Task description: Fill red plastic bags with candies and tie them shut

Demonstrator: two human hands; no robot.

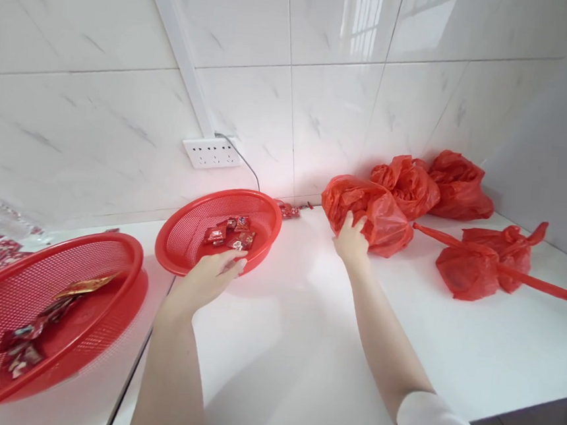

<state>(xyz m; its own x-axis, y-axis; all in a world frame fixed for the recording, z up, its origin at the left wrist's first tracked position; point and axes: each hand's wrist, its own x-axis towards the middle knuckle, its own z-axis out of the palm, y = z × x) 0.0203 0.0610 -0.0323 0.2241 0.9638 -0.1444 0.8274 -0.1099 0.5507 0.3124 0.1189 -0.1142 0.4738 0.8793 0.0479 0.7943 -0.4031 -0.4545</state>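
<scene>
My left hand [211, 277] is over the near rim of a small red mesh basket [182, 240]. Its thumb and forefinger stretch to the right, apart, with nothing seen between them; its other fingers are mostly hidden. Several small red wrapped packets [241, 240] lie in the bottom of this basket. On the right, my right hand [351, 243] reaches to a crumpled red plastic bag [386, 225]. Its fingers are spread against the left front of the bag, and I see no firm grip on it.
A larger red basket [126, 251] at the left holds dark red packets [23, 348] and a gold one. More red bags [457, 188] sit along the wall, and tied bags [477, 269] lie at right. A socket strip [212, 153] with a cable is on the wall.
</scene>
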